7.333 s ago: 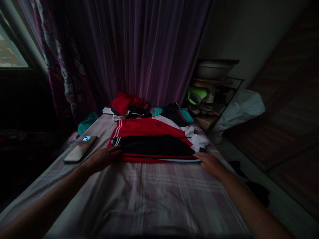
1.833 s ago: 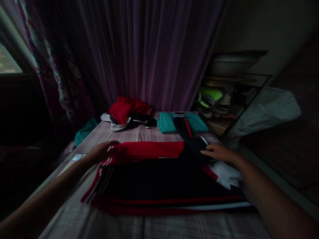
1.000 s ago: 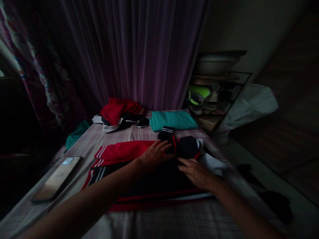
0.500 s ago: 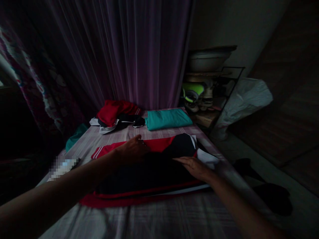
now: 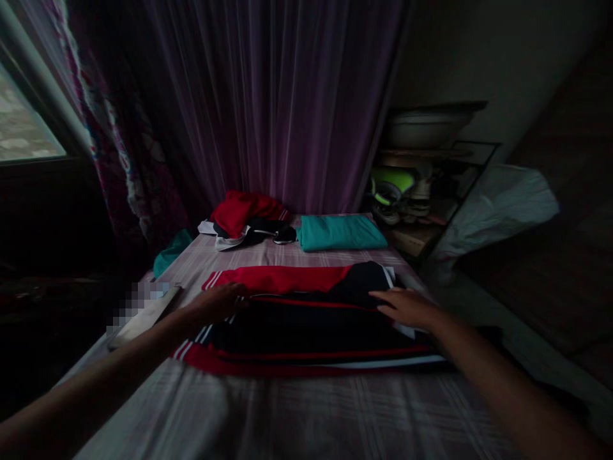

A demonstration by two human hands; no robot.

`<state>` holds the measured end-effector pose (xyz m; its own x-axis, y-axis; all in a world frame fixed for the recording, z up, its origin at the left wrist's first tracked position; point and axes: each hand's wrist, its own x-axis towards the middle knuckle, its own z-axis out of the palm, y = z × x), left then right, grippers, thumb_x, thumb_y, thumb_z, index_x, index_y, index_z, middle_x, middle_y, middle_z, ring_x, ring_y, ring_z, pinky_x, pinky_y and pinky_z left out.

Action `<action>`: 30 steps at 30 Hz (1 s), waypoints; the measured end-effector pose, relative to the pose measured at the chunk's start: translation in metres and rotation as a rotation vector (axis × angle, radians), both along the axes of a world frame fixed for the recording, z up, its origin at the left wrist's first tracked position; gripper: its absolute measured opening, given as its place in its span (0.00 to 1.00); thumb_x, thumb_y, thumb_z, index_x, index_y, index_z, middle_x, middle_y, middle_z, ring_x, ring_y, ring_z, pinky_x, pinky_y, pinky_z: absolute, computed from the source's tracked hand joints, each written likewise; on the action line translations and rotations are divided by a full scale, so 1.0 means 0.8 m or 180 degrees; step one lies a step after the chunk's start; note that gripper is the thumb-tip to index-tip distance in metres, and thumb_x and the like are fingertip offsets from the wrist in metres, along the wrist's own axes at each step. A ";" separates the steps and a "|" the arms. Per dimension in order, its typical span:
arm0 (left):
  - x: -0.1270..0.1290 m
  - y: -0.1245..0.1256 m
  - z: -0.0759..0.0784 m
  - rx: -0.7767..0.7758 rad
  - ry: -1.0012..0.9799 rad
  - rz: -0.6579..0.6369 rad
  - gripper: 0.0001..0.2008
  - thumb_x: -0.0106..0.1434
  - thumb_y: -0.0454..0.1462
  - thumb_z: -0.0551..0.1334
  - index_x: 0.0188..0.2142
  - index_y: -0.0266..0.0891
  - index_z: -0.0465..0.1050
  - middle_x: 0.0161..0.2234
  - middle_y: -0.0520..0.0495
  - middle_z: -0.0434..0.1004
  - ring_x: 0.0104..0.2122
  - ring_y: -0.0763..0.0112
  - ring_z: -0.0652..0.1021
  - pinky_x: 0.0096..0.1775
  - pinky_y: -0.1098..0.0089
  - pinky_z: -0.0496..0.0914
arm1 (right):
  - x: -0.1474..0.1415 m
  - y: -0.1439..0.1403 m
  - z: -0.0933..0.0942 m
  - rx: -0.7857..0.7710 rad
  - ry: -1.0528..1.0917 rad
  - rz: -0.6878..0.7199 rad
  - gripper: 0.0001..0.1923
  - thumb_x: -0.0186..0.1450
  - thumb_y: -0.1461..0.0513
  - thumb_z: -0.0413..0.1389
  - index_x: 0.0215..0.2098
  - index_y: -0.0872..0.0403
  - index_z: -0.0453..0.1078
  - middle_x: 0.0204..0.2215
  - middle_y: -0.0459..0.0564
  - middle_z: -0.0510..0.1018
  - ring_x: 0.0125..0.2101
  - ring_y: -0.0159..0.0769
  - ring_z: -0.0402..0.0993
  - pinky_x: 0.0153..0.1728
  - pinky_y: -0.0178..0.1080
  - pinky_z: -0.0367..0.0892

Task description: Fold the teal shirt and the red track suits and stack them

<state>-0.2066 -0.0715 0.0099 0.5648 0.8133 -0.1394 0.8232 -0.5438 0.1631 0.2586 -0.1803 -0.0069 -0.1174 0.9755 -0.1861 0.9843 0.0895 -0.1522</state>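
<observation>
Both hands lie flat, fingers spread, left hand (image 5: 221, 302) and right hand (image 5: 405, 306) pressing the soft, striped red-and-black jacket (image 5: 306, 319) on the checked bed (image 5: 287, 415).

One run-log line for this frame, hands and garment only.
left hand: flat on jacket, left edge | right hand: flat on jacket, right side | jacket: lying part-folded on bed | nothing lifted
</observation>
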 end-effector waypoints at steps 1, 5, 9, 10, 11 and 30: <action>0.000 -0.001 -0.003 0.0089 0.0090 0.0086 0.19 0.64 0.43 0.58 0.53 0.44 0.72 0.54 0.41 0.77 0.53 0.58 0.77 0.51 0.63 0.71 | 0.004 0.002 0.001 -0.0008 -0.0202 0.0048 0.28 0.63 0.63 0.50 0.61 0.49 0.70 0.54 0.56 0.78 0.54 0.48 0.73 0.54 0.48 0.65; 0.009 -0.009 -0.004 0.0109 0.0506 0.0294 0.24 0.61 0.41 0.62 0.57 0.44 0.71 0.55 0.38 0.76 0.56 0.52 0.75 0.55 0.57 0.69 | 0.017 0.004 0.003 0.0234 -0.0598 0.0101 0.27 0.56 0.68 0.52 0.52 0.48 0.77 0.48 0.55 0.81 0.52 0.46 0.73 0.54 0.47 0.63; 0.002 -0.017 0.018 0.0108 0.0152 0.0289 0.14 0.57 0.40 0.63 0.43 0.44 0.79 0.45 0.42 0.81 0.48 0.54 0.79 0.50 0.60 0.72 | 0.032 0.005 0.005 0.0385 -0.0576 0.0117 0.16 0.56 0.64 0.54 0.40 0.48 0.80 0.42 0.53 0.82 0.48 0.46 0.74 0.52 0.47 0.63; -0.007 -0.017 0.027 -0.0066 -0.0105 0.0257 0.13 0.56 0.41 0.63 0.41 0.44 0.79 0.42 0.44 0.81 0.44 0.56 0.80 0.47 0.62 0.73 | 0.037 0.007 0.007 0.0406 -0.0463 0.0136 0.16 0.56 0.63 0.54 0.40 0.49 0.79 0.42 0.52 0.82 0.48 0.45 0.74 0.51 0.46 0.64; -0.020 -0.016 0.037 -0.0320 -0.0419 0.0234 0.13 0.56 0.43 0.63 0.40 0.44 0.79 0.40 0.46 0.82 0.41 0.59 0.81 0.44 0.63 0.74 | 0.042 0.010 0.009 0.0445 -0.0296 0.0156 0.16 0.57 0.63 0.53 0.40 0.49 0.79 0.42 0.52 0.81 0.48 0.45 0.74 0.51 0.45 0.65; -0.041 0.090 -0.039 -0.0086 -0.1992 0.2267 0.18 0.50 0.50 0.64 0.34 0.41 0.75 0.25 0.50 0.76 0.27 0.66 0.75 0.24 0.73 0.64 | 0.034 0.137 -0.070 0.1199 0.0419 -0.0939 0.10 0.63 0.56 0.53 0.35 0.47 0.77 0.35 0.47 0.84 0.37 0.40 0.78 0.39 0.38 0.67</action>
<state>-0.2391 0.0008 -0.0210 -0.0843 0.9964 -0.0033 0.7188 0.0631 0.6924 0.2857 -0.0710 -0.0630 0.1750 0.9673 0.1837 0.9506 -0.1173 -0.2875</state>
